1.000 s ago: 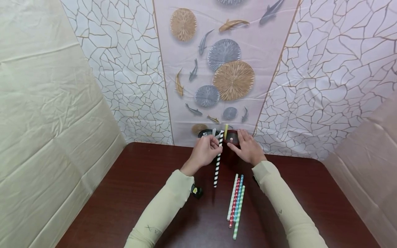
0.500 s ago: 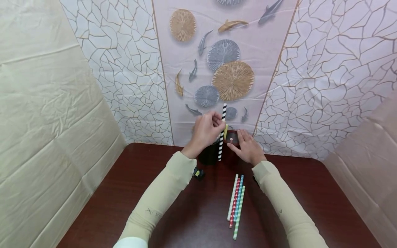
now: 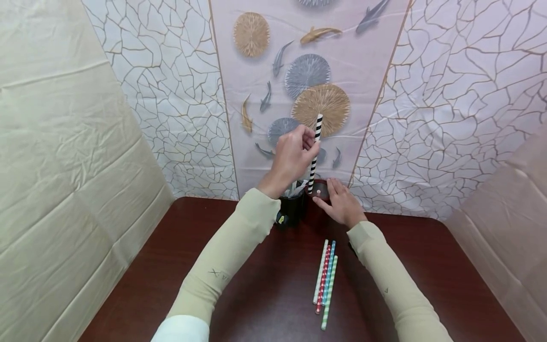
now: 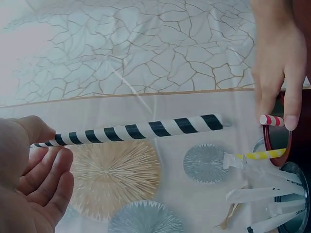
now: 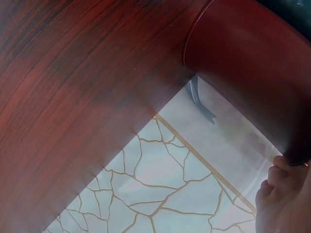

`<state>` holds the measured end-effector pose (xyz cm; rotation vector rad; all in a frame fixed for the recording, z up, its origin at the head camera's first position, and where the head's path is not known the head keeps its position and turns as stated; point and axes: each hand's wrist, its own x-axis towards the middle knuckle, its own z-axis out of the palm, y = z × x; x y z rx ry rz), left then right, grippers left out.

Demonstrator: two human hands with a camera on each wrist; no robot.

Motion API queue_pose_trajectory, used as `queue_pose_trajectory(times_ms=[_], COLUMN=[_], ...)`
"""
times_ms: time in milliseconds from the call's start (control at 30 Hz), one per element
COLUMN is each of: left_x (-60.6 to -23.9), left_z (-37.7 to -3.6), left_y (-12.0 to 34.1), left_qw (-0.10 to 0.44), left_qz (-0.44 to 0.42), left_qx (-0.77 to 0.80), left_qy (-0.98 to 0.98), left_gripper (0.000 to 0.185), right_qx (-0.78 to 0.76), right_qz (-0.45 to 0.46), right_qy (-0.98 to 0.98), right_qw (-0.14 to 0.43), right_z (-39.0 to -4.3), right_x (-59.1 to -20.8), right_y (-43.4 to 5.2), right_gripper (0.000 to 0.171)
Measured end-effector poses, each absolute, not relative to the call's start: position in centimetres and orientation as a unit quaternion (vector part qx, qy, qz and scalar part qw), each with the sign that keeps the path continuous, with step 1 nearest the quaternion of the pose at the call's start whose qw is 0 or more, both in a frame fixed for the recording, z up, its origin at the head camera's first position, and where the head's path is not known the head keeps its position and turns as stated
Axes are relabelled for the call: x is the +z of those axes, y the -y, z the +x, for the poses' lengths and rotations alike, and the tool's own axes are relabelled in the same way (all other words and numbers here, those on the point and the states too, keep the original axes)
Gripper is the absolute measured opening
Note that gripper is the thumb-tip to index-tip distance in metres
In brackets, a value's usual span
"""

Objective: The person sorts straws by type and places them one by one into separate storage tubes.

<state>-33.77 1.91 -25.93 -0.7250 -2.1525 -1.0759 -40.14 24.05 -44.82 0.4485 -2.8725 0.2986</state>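
Note:
My left hand (image 3: 295, 154) pinches a black-and-white striped paper straw (image 3: 313, 166) near its upper end. Raised over the cups, the straw hangs slightly tilted, its lower end overlapping the dark red cup (image 5: 248, 58) in the head view. In the left wrist view that end shows apart from the cup's rim. At the cup's right side, my right hand (image 3: 342, 204) holds the rim, thumb in front and fingers behind. A red-and-white straw (image 4: 271, 120) and a yellow-and-white straw (image 4: 265, 154) stick out of this cup.
Left of the red cup stands a black cup (image 3: 290, 209) with several wrapped white straws (image 4: 265, 191). On the table (image 3: 256, 294) lie several paper straws, among them a red one (image 3: 323, 280) and a green striped one (image 3: 329, 297). A patterned cloth (image 3: 192, 95) hangs behind.
My left hand has risen and moved away and slightly right, lifting the black-and-white straw from beside the cups to above them. The right hand stays on the red cup.

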Motion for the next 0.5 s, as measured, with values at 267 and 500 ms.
queue_pose_trajectory(times_ms=[267,500], left_x=[-26.8,-28.3], left_z=[-34.7,-35.7], left_y=[-3.8,-5.1], left_qw=[0.330,0.323], left_qz=[-0.262,-0.229], left_qx=[-0.387,-0.378], left_qy=[0.820,0.837], left_gripper=[0.014,0.011], right_qx=[0.103,0.108], right_qz=[0.165,0.160], right_qy=[0.973,0.973], right_qw=[0.124,0.127], right_z=[-39.9,-39.9], right_x=[-44.9,-44.8], right_y=[-23.9,-23.9], right_gripper=[0.094,0.094])
